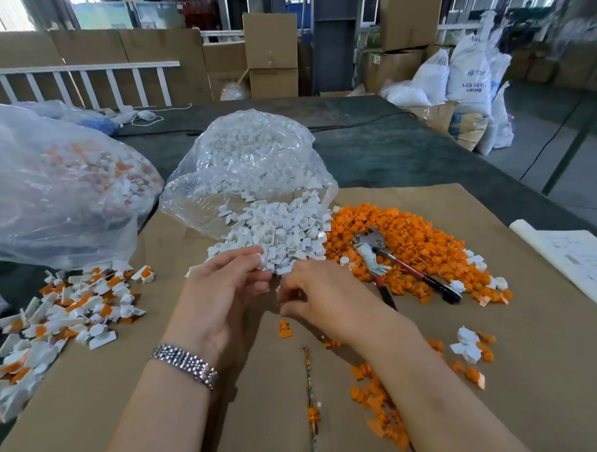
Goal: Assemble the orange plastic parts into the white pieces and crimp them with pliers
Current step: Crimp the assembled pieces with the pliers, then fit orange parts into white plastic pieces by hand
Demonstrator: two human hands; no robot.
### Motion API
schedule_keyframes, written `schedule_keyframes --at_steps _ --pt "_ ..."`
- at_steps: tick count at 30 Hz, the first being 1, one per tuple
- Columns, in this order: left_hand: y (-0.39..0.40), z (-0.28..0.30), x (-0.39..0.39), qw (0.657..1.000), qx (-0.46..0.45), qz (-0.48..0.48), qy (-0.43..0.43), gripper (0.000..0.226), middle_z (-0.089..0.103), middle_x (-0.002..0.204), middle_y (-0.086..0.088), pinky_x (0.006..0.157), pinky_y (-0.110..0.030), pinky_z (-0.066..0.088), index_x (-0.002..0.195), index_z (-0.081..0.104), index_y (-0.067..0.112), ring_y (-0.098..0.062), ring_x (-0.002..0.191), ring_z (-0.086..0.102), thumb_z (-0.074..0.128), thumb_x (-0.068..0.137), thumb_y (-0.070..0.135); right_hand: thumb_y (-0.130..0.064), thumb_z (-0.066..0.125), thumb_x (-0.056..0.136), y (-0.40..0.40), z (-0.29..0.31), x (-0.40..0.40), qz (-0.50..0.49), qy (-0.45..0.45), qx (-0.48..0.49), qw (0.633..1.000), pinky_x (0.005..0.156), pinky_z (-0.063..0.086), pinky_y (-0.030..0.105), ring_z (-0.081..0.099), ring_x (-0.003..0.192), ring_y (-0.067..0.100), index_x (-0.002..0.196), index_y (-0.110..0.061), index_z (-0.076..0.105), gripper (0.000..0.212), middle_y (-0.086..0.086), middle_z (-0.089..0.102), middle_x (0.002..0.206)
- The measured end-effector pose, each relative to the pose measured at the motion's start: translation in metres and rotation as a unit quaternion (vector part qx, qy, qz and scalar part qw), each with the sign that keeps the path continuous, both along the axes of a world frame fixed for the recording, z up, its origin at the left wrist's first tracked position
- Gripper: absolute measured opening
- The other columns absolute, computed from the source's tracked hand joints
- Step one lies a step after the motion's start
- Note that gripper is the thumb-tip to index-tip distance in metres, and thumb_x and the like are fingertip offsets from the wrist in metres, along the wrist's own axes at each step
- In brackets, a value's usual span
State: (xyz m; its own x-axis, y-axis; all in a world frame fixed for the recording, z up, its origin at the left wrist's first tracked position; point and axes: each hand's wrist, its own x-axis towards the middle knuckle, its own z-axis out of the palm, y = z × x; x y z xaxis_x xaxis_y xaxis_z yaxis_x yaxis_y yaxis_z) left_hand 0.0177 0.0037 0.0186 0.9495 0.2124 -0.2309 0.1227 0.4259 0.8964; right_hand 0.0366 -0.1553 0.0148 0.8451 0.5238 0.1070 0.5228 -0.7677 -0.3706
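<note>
Both hands (276, 293) meet just below the white pieces (276, 234), pliers (397, 265) rightward.

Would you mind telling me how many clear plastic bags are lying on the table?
2. One large clear plastic bag with mixed orange-and-white parts lies at far left; a second clear plastic bag spilling white pieces sits centre. Others may be hidden.

Pliers (397, 260) on parts pile (414, 250), right of bag (251, 165).

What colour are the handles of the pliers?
Red and black handles on the pliers, clearest in the head view.
</note>
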Motion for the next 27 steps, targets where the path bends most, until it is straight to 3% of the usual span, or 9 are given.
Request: schedule_keyframes --at_steps 3,5,8,10,13,16,23,27 --pt "0.005 0.001 0.001 0.993 -0.109 -0.037 0.0 0.014 0.074 0.079 -0.014 0.057 -0.017 0.057 0.09 0.08 -0.001 -0.015 0.069 0.073 0.072 0.078 -0.001 -0.03 0.07 0.094 -0.005 -0.001 0.001 -0.023 -0.005 0.047 0.999 0.079 0.046 0.027 0.061 0.094 0.014 0.1 -0.023 0.075 0.011 -0.004 0.066 0.099" --pt "0.007 0.002 0.001 0.985 -0.167 -0.053 -0.001 0.012 0.075 0.089 -0.019 0.06 -0.018 0.058 0.081 0.082 0.001 -0.018 0.078 0.076 0.072 0.074 -0.001 -0.028 0.072 0.093 -0.012 0.005 0.001 -0.081 0.029 0.181 0.98 0.08 0.053 0.025 0.065 0.086 0.007 0.094 -0.025 0.074 0.004 -0.008 0.071 0.092" --pt "0.005 0.004 -0.001 0.976 -0.208 -0.069 -0.014 0.013 0.075 0.097 -0.021 0.065 -0.021 0.06 0.081 0.081 0.0 -0.023 0.088 0.077 0.071 0.074 -0.004 -0.021 0.075 0.091 -0.024 0.018 0.001 -0.112 0.133 0.431 0.886 0.073 0.061 0.027 0.073 0.077 0.012 0.091 -0.019 0.075 0.002 -0.001 0.076 0.083" --pt "0.001 0.004 -0.003 0.976 -0.199 -0.088 -0.023 0.015 0.076 0.097 -0.019 0.064 -0.021 0.06 0.083 0.082 0.002 -0.023 0.089 0.077 0.072 0.074 -0.003 -0.019 0.074 0.092 -0.026 0.024 -0.003 -0.087 0.168 0.515 0.836 0.07 0.059 0.023 0.074 0.077 0.014 0.094 -0.016 0.076 0.005 0.002 0.077 0.084" --pt "-0.004 0.005 -0.004 0.979 -0.173 -0.101 -0.037 0.019 0.076 0.097 -0.018 0.063 -0.02 0.059 0.087 0.082 0.005 -0.022 0.088 0.077 0.074 0.071 -0.001 -0.017 0.075 0.091 -0.021 0.028 -0.008 -0.069 0.156 0.541 0.824 0.066 0.056 0.021 0.071 0.071 0.014 0.096 -0.013 0.076 0.006 0.005 0.076 0.082" --pt "-0.007 0.006 -0.005 0.979 -0.169 -0.099 -0.063 0.018 0.075 0.098 -0.023 0.071 -0.023 0.06 0.085 0.081 0.003 -0.026 0.093 0.076 0.074 0.071 -0.004 -0.013 0.072 0.093 -0.019 0.029 -0.01 -0.061 0.151 0.544 0.823 0.066 0.057 0.023 0.07 0.07 0.016 0.098 -0.009 0.073 0.006 0.008 0.076 0.082" --pt "-0.011 0.006 -0.009 0.977 -0.152 -0.1 -0.109 0.014 0.075 0.091 -0.021 0.08 -0.028 0.06 0.081 0.077 0.002 -0.029 0.092 0.076 0.074 0.07 -0.005 -0.02 0.072 0.093 -0.017 0.029 -0.012 -0.073 0.097 0.469 0.875 0.066 0.052 0.018 0.06 0.069 0.002 0.09 -0.018 0.074 0.004 -0.005 0.07 0.078" --pt "-0.012 0.006 -0.012 0.98 -0.079 -0.091 -0.16 0.026 0.074 0.087 -0.011 0.082 -0.028 0.059 0.087 0.078 0.011 -0.024 0.09 0.074 0.08 0.065 -0.001 -0.026 0.07 0.094 -0.012 0.027 -0.013 -0.097 0.079 0.428 0.895 0.06 0.048 0.015 0.053 0.064 0.0 0.087 -0.025 0.07 0.007 -0.003 0.065 0.074"
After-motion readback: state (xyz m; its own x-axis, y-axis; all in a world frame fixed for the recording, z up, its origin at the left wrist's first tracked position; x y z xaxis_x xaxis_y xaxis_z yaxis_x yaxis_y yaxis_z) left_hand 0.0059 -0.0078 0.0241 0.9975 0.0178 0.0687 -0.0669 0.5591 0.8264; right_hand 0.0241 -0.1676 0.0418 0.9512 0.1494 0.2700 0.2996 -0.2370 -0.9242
